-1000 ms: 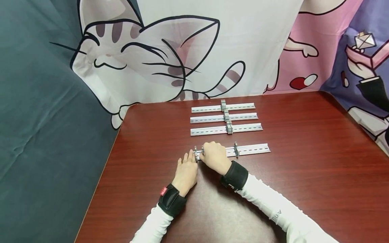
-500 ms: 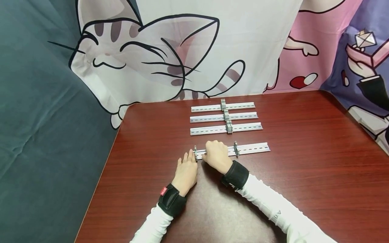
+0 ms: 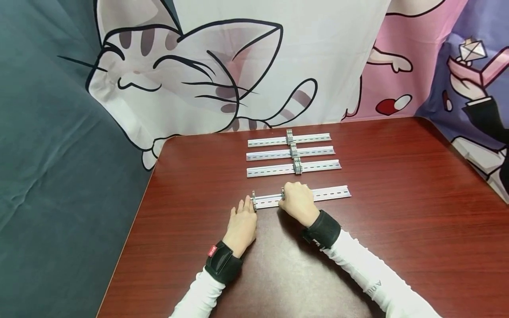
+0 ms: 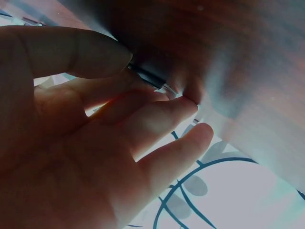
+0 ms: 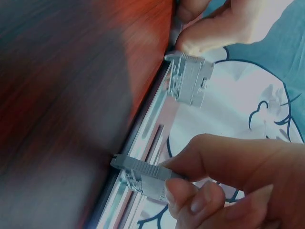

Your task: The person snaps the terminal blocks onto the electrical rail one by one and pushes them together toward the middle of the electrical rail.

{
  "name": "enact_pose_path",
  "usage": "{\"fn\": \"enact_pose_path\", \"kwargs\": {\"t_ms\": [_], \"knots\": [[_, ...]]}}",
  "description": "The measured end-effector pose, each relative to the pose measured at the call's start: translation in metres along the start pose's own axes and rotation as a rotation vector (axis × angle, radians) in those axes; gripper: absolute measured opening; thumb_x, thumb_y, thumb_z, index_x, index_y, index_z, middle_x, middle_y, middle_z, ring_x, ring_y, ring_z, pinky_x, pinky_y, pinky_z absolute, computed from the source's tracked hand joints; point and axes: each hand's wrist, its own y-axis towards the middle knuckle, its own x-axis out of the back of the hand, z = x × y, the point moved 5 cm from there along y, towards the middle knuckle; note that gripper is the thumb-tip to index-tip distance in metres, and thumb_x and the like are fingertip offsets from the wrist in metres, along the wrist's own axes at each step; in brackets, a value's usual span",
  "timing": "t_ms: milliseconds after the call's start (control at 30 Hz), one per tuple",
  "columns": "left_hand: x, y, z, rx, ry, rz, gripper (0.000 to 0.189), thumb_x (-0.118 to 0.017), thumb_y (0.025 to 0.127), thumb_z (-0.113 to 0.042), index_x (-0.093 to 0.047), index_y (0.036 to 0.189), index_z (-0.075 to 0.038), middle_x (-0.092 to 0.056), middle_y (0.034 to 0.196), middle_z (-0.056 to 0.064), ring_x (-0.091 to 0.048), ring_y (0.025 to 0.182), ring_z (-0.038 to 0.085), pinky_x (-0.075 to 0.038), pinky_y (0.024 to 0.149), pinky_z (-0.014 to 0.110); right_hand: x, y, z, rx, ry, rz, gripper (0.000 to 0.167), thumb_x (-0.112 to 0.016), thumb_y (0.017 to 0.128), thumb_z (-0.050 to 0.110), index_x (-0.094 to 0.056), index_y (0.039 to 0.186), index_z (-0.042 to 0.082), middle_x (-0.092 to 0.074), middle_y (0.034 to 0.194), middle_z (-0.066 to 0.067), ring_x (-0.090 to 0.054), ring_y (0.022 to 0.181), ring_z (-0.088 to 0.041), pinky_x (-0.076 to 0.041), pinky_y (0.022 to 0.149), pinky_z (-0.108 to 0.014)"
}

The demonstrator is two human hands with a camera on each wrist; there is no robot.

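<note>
A slotted metal DIN rail (image 3: 330, 193) lies nearest the person. My left hand (image 3: 241, 229) holds its left end, thumb on one side and fingers on the other in the left wrist view. Beside those fingers a grey terminal block (image 5: 188, 78) sits upright on the rail. My right hand (image 3: 299, 203) pinches a second terminal block (image 5: 147, 176) between thumb and fingers, partway along the rail. In the right wrist view that block straddles the rail, apart from the first. The right hand covers the rail's middle in the head view.
Behind are three more DIN rails, a near one (image 3: 270, 171), a middle one (image 3: 268, 156) and a far one (image 3: 266, 142), each with grey blocks clustered near its middle. The brown table (image 3: 397, 212) meets a cat-printed curtain (image 3: 302, 48) at its back edge.
My right hand has slid rightward along the rail with the terminal block, away from the left block. It now hides the further block seen before. My left hand stays at the rail's end.
</note>
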Motion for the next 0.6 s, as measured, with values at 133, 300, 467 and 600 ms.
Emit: {"fn": "enact_pose_path", "kwargs": {"t_ms": [133, 300, 467, 600], "knots": [[0.0, 0.0, 0.0, -0.001, -0.005, -0.004, 0.058, -0.065, 0.085, -0.011, -0.046, 0.136, 0.011, -0.042, 0.147, 0.022, -0.045, 0.134, 0.036, -0.04, 0.106, 0.051, 0.004, -0.002, -0.011, -0.034, 0.012, -0.017, 0.029, -0.07, 0.068, 0.012, -0.047, 0.049, 0.016, -0.063, 0.06, -0.011, -0.065, 0.062, -0.037, -0.047, 0.046, -0.045], [-0.001, 0.0, 0.001, 0.001, -0.009, 0.005, 0.059, -0.065, 0.085, -0.01, -0.045, 0.136, 0.011, -0.041, 0.148, 0.022, -0.044, 0.135, 0.036, -0.039, 0.106, 0.051, 0.01, -0.004, -0.024, -0.093, 0.008, -0.04, 0.026, -0.073, 0.069, 0.017, -0.052, 0.055, 0.012, -0.067, 0.068, -0.017, -0.066, 0.067, -0.04, -0.049, 0.05, -0.048], [-0.001, 0.0, 0.0, 0.005, -0.009, 0.014, 0.059, -0.065, 0.084, -0.009, -0.045, 0.137, 0.011, -0.04, 0.148, 0.023, -0.043, 0.135, 0.036, -0.039, 0.107, 0.051, 0.014, -0.007, -0.033, -0.101, -0.011, -0.072, 0.025, -0.075, 0.069, 0.021, -0.056, 0.058, 0.009, -0.067, 0.069, -0.019, -0.066, 0.066, -0.04, -0.049, 0.05, -0.048], [-0.002, 0.0, 0.0, 0.001, -0.005, 0.012, 0.059, -0.065, 0.084, -0.009, -0.045, 0.137, 0.011, -0.04, 0.148, 0.022, -0.044, 0.135, 0.035, -0.039, 0.107, 0.05, 0.017, -0.01, -0.037, -0.097, -0.009, -0.104, 0.025, -0.072, 0.067, 0.018, -0.052, 0.055, 0.01, -0.064, 0.064, -0.018, -0.064, 0.06, -0.039, -0.046, 0.046, -0.046]]}}
